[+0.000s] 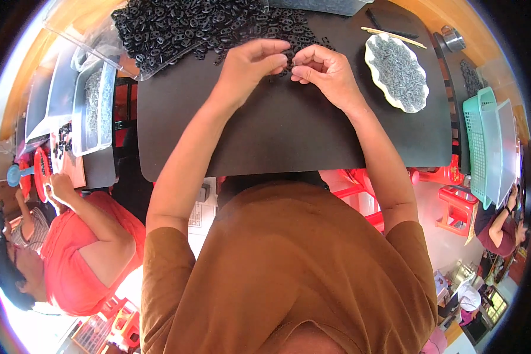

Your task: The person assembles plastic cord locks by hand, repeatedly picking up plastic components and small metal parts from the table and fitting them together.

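Observation:
Over the far middle of the dark table, my left hand (251, 66) and my right hand (327, 74) come close together, thumbs and forefingers bent toward each other. A small black plastic piece (289, 54) shows at the left fingertips, partly covered by them. The right thumb and forefinger are pinched, and whatever is between them is too small to name. Just beyond the hands lies a large heap of black plastic pieces with two holes (177, 29). To the right, a white scalloped dish (370, 59) holds many small clear-grey pieces (400, 74).
A clear tray (141, 75) lies under the heap's left part. Two thin sticks (395, 36) rest beyond the dish. At left stands a clear bin (107, 112); a person in red (94, 259) works there. Green baskets (478, 147) and red stools (457, 206) are at right.

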Demonstrator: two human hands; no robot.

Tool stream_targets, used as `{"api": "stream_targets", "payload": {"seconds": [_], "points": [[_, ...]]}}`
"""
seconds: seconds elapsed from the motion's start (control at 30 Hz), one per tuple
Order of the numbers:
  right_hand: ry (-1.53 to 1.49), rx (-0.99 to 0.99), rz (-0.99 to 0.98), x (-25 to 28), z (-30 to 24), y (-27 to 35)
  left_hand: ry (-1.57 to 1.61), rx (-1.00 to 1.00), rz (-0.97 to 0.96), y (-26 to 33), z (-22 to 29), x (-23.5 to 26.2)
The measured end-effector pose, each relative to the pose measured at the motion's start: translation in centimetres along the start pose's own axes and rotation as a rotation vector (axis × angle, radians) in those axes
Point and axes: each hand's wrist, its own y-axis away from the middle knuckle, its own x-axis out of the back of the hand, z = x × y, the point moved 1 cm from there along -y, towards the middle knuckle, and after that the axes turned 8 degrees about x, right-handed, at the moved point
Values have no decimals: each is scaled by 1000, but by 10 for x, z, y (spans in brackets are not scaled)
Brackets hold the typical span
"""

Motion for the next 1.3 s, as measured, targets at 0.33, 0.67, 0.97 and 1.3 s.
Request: {"api": "stream_targets", "payload": {"seconds": [0.33,0.67,0.97,1.3], "points": [[118,89,53,-12,0,0,-116,-34,44,12,-4,1],[520,95,29,-14,0,11,-440,-73,87,21,-12,-4],[613,165,38,-12,0,33,-645,-309,114,34,-15,-19],[569,181,68,-8,-2,35,-638,-334,102,31,-16,-24]]}}
